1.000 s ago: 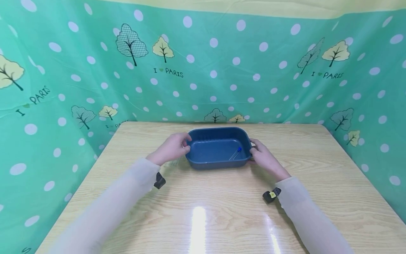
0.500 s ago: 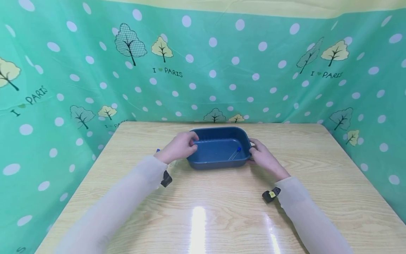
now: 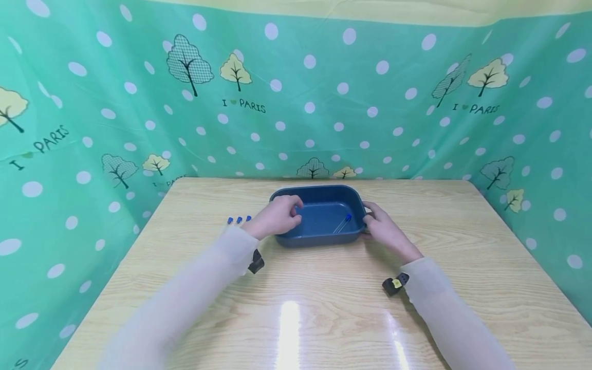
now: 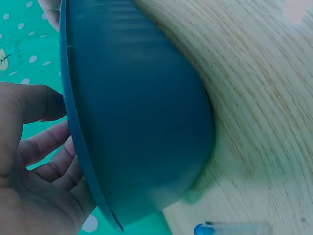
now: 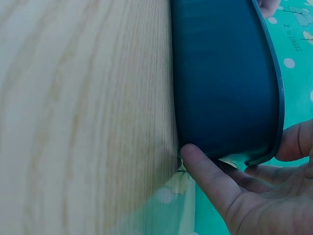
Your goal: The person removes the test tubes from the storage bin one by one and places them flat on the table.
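A dark blue plastic basin (image 3: 319, 239) stands on the table towards its back edge. Inside it, at the right, lies a clear tube with a blue cap (image 3: 349, 218). My left hand (image 3: 276, 215) hovers over the basin's left part, thumb and fingers apart, and nothing shows between them. In the left wrist view the rim hides those fingertips. My right hand (image 3: 386, 228) grips the basin's right end, its thumb at the rim and its fingers below, as the right wrist view shows. Left of the basin, several blue caps (image 3: 239, 220) stick out behind my left wrist; their tubes are mostly hidden.
The wooden table (image 3: 333, 298) carries bright light reflections near its front. Green dotted cloth (image 3: 296, 82) hangs behind the table and along both sides. One tube (image 4: 232, 228) lies beside the basin in the left wrist view. Each wrist bears a black camera (image 3: 256, 262).
My left hand has moved right, from the basin's left rim to over its inside, uncovering blue caps on the table. The right hand and the basin have stayed put.
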Available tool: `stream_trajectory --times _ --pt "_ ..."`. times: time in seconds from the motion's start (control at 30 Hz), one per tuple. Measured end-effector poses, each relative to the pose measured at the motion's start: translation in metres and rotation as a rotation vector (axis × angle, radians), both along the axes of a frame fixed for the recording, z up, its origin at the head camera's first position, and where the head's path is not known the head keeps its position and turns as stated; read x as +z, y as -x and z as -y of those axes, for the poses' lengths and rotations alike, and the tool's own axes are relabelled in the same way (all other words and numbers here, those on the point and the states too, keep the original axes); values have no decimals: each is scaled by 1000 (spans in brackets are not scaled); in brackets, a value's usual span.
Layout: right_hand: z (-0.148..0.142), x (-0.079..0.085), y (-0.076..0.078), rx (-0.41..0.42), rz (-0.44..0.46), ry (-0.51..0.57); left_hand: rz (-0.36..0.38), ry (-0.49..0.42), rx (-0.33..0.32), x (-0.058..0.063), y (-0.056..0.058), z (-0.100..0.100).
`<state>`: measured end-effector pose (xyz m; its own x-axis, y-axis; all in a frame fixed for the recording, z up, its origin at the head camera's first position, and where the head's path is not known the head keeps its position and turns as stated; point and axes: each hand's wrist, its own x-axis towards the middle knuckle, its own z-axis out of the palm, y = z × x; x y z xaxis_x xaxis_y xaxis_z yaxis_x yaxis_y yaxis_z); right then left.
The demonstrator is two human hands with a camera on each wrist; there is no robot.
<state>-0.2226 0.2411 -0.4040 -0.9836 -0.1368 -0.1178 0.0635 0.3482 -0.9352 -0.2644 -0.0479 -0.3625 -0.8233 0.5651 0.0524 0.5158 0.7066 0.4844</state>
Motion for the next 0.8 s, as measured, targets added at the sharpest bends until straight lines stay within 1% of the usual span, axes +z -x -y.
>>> stream_trajectory --times 0.17,0.37,0.5,0.63,0.8 --pt "0 1 0 -4 0 0 8 4 9 -1 -1 -8" --pt "1 1 -1 2 10 -1 31 25 -7 -8 -1 -14" --pt "1 0 0 1 8 3 24 23 -22 -12 0 -19" --pt "0 -1 0 2 2 -1 17 29 -23 -14 2 -24" --pt "0 -2 1 3 2 -8 19 39 -21 -15 3 -31"
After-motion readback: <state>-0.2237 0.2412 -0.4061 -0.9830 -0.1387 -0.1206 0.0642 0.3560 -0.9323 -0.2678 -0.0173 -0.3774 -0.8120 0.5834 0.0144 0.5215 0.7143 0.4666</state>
